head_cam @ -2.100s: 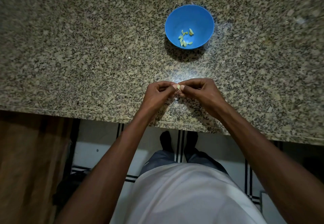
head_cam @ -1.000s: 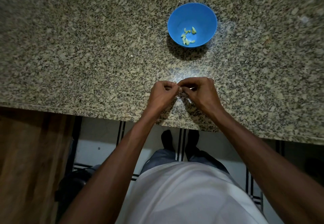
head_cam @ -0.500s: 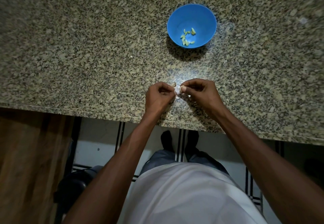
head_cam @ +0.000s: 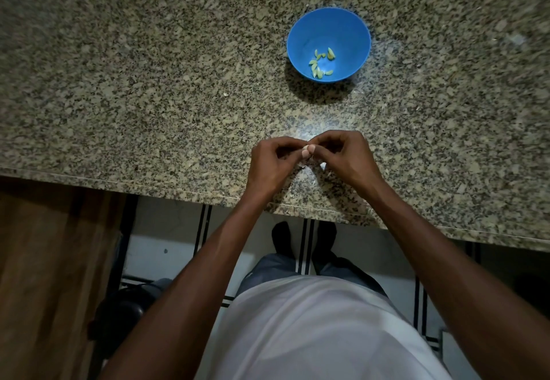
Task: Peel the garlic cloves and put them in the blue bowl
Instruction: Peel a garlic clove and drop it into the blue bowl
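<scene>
While both hands meet over the near part of the speckled granite desk (head_cam: 148,82), the left hand (head_cam: 272,162) and the right hand (head_cam: 348,156) each curl their fingers inward, and the thumb tips press together on a small pale garlic clove (head_cam: 305,153) pinched between them. Only a sliver of that clove shows between the thumbs; whether its skin is on or off cannot be told. Just below the hands, at about 6 o'clock from the clove, a few whitish scraps of peel (head_cam: 323,166) lie on the desk, partly hidden by the right hand.

At 12 o'clock from the hands, well apart from them, stands the blue bowl (head_cam: 351,31), upright on the desk and casting a dark shadow toward 7 o'clock. Inside it, toward the near side of its floor, lies a small cluster of peeled cloves (head_cam: 320,65), pale yellow-green, some touching one another and one slightly apart at 1 o'clock of the cluster.

At the lower edge of the view the desk's front rim runs slightly tilted; beneath it appear a white shirt (head_cam: 312,335), dark socked feet (head_cam: 281,239) on a striped light floor (head_cam: 166,248), and a wooden panel (head_cam: 44,275) at 8 o'clock.
</scene>
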The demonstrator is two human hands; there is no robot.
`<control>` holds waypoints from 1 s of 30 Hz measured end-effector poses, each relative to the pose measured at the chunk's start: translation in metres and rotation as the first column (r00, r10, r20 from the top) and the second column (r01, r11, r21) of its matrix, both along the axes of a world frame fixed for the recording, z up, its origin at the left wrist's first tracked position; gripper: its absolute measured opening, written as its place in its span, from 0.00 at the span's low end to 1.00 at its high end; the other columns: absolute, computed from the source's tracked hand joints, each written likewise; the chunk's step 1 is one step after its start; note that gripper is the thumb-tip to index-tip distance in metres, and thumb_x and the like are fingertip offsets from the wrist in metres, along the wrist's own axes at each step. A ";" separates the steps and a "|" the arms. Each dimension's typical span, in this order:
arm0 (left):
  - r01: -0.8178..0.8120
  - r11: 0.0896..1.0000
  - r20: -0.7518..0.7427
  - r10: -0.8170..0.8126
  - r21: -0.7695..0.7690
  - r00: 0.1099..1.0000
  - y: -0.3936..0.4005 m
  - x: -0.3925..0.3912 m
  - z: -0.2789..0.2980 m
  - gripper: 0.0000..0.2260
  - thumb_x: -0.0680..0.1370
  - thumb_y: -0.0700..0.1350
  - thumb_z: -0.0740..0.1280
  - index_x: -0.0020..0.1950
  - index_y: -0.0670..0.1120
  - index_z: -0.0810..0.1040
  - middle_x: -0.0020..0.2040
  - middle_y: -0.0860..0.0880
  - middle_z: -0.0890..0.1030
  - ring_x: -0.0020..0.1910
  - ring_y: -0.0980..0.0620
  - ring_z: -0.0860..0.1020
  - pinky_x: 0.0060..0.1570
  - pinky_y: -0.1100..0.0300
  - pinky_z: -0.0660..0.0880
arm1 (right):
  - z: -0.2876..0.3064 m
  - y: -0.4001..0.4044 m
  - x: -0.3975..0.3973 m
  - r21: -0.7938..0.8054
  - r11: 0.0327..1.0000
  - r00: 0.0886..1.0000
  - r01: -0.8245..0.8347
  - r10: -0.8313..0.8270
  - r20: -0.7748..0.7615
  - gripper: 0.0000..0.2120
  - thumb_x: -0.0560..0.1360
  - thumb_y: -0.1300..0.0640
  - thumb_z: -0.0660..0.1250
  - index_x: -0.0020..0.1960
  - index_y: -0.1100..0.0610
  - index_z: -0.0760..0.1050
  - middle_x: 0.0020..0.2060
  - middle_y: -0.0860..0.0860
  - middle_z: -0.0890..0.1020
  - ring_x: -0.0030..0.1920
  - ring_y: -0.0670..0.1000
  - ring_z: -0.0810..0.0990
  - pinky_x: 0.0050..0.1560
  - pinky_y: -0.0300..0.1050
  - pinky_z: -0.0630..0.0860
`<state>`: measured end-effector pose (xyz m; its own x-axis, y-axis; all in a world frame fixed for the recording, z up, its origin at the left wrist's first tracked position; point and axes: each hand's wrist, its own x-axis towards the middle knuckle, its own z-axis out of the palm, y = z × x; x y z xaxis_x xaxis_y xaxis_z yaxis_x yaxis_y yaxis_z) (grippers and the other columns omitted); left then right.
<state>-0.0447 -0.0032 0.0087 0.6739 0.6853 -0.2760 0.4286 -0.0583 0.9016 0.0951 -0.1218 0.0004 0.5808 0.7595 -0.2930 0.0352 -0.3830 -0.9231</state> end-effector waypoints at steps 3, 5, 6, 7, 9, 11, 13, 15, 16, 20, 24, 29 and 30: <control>-0.011 0.998 0.004 0.011 -0.062 1.000 0.001 0.000 0.001 0.11 0.75 0.48 0.80 0.54 0.44 0.88 0.47 0.50 0.89 0.48 0.54 0.87 0.52 0.54 0.85 | 0.000 0.001 0.002 -0.024 0.999 0.998 -0.027 0.028 0.056 0.04 0.77 0.54 0.76 0.50 0.54 0.87 0.43 0.47 0.89 0.44 0.44 0.87 0.44 0.39 0.81; -0.023 0.987 0.023 0.027 -0.161 0.999 0.003 -0.002 0.001 0.12 0.74 0.46 0.79 0.54 0.42 0.88 0.48 0.48 0.89 0.48 0.51 0.87 0.50 0.55 0.84 | -0.001 0.000 0.002 -0.025 0.999 0.998 -0.036 0.037 0.057 0.03 0.78 0.56 0.76 0.50 0.55 0.87 0.43 0.47 0.88 0.44 0.44 0.87 0.44 0.37 0.80; -0.024 0.974 0.037 0.034 -0.227 0.999 0.004 -0.003 0.002 0.12 0.75 0.45 0.79 0.55 0.40 0.87 0.49 0.46 0.88 0.49 0.49 0.87 0.51 0.55 0.84 | -0.001 -0.001 0.003 -0.017 0.999 0.998 -0.038 0.039 0.046 0.03 0.78 0.57 0.76 0.50 0.55 0.87 0.43 0.47 0.89 0.44 0.44 0.87 0.45 0.37 0.80; -0.023 0.955 0.047 0.038 -0.294 0.998 0.006 -0.004 0.001 0.12 0.75 0.43 0.78 0.56 0.39 0.86 0.49 0.44 0.88 0.49 0.47 0.87 0.52 0.55 0.84 | -0.002 -0.001 0.003 -0.007 0.999 0.999 -0.037 0.037 0.028 0.02 0.78 0.57 0.76 0.50 0.55 0.87 0.44 0.47 0.89 0.45 0.45 0.88 0.45 0.37 0.79; -0.014 0.915 0.052 0.038 -0.404 0.998 0.007 -0.005 0.000 0.12 0.77 0.41 0.77 0.58 0.38 0.85 0.50 0.41 0.88 0.49 0.46 0.87 0.54 0.53 0.83 | -0.002 -0.003 0.003 0.011 1.000 0.999 -0.020 0.021 -0.036 0.02 0.78 0.59 0.76 0.51 0.56 0.86 0.44 0.48 0.89 0.45 0.46 0.88 0.43 0.37 0.79; -0.003 0.885 0.052 0.031 -0.465 0.998 0.006 -0.005 -0.001 0.12 0.77 0.39 0.76 0.59 0.37 0.85 0.51 0.39 0.87 0.50 0.45 0.86 0.56 0.50 0.83 | -0.002 -0.005 0.004 0.022 1.000 0.994 0.010 -0.007 -0.112 0.03 0.78 0.61 0.75 0.52 0.57 0.86 0.45 0.50 0.89 0.44 0.46 0.87 0.41 0.37 0.79; -0.012 0.878 0.061 0.047 -0.479 0.997 0.004 -0.004 -0.002 0.12 0.77 0.37 0.76 0.60 0.35 0.84 0.52 0.38 0.87 0.52 0.42 0.87 0.57 0.51 0.83 | -0.002 -0.006 0.003 0.024 0.999 0.983 0.034 -0.029 -0.183 0.04 0.79 0.62 0.75 0.53 0.58 0.86 0.45 0.51 0.89 0.43 0.47 0.86 0.42 0.40 0.80; -0.031 0.895 0.064 0.066 -0.446 0.996 0.001 -0.002 -0.001 0.13 0.75 0.37 0.77 0.59 0.35 0.84 0.52 0.38 0.87 0.53 0.41 0.87 0.55 0.53 0.84 | -0.004 -0.007 0.003 0.027 0.997 0.971 0.069 -0.061 -0.230 0.06 0.79 0.63 0.74 0.55 0.58 0.86 0.47 0.51 0.89 0.46 0.51 0.86 0.47 0.46 0.84; -0.039 0.904 0.062 0.073 -0.425 0.995 0.000 -0.001 -0.001 0.13 0.75 0.37 0.78 0.58 0.36 0.84 0.52 0.39 0.87 0.53 0.42 0.87 0.53 0.54 0.84 | -0.004 -0.009 0.003 0.028 0.995 0.964 0.094 -0.084 -0.252 0.07 0.79 0.63 0.74 0.57 0.58 0.86 0.49 0.51 0.89 0.49 0.54 0.87 0.49 0.49 0.85; -0.076 0.940 0.050 0.098 -0.333 0.994 -0.004 0.001 -0.001 0.11 0.73 0.37 0.80 0.54 0.37 0.85 0.49 0.44 0.88 0.48 0.50 0.87 0.47 0.61 0.82 | -0.001 -0.015 0.003 0.046 0.992 0.933 0.118 -0.095 -0.348 0.11 0.79 0.57 0.75 0.59 0.60 0.85 0.50 0.56 0.89 0.53 0.64 0.86 0.52 0.55 0.83; -0.035 0.976 0.041 0.045 -0.217 0.998 -0.004 0.005 -0.003 0.11 0.72 0.38 0.81 0.52 0.40 0.86 0.48 0.47 0.88 0.48 0.49 0.87 0.48 0.60 0.83 | 0.003 -0.015 0.001 0.039 0.997 0.935 0.071 -0.053 -0.350 0.10 0.77 0.58 0.77 0.56 0.62 0.85 0.48 0.59 0.88 0.49 0.56 0.87 0.49 0.50 0.83; -0.141 0.987 0.008 0.142 -0.081 0.990 0.003 0.003 -0.006 0.09 0.76 0.39 0.77 0.56 0.45 0.86 0.49 0.50 0.87 0.49 0.54 0.86 0.48 0.61 0.83 | 0.002 -0.019 0.023 -0.061 0.980 0.950 0.188 -0.197 -0.242 0.07 0.78 0.64 0.75 0.56 0.62 0.85 0.46 0.60 0.88 0.41 0.52 0.87 0.48 0.52 0.85; -0.189 0.980 0.006 0.190 -0.053 0.982 0.006 0.001 -0.006 0.06 0.78 0.41 0.76 0.55 0.46 0.86 0.48 0.50 0.87 0.47 0.53 0.86 0.46 0.61 0.83 | 0.001 -0.020 0.034 -0.088 0.975 0.963 0.202 -0.214 -0.163 0.07 0.78 0.65 0.75 0.56 0.62 0.85 0.46 0.57 0.88 0.41 0.50 0.87 0.46 0.48 0.85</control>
